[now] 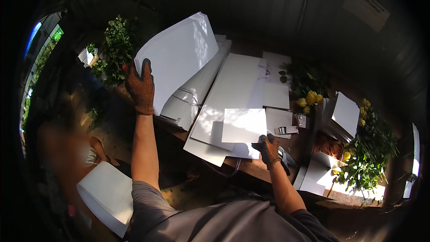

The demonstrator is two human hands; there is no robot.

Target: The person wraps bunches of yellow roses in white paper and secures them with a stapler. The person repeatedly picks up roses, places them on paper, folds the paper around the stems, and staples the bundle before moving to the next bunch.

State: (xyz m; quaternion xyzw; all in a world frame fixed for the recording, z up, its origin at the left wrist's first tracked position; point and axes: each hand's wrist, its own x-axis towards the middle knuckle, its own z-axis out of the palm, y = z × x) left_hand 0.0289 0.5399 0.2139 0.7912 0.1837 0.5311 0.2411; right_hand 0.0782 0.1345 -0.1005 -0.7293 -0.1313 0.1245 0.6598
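My left hand [140, 88], in a rust-brown and dark work glove, grips the near left edge of a stack of large white sheets [177, 51], which is raised at an angle above a tied bundle of pale sheets [180, 105]. In my similarly gloved right hand [268, 149] is a smaller white rectangular sheet [244, 123], held by its lower right corner. It is over larger white boards [228, 78] lying on the wooden table [264, 172]. Right of these lie small squarer sheets [277, 94] and some small items [286, 130].
Leafy bunches [118, 40] stand at back left. At right are yellow roses [309, 98], another stack of white cards [342, 116], brown stringy material [327, 145] and more greenery [371, 152]. A folded white stack [105, 195] is at lower left, near another person's foot [98, 148]. A dark wall [322, 13] rises behind.
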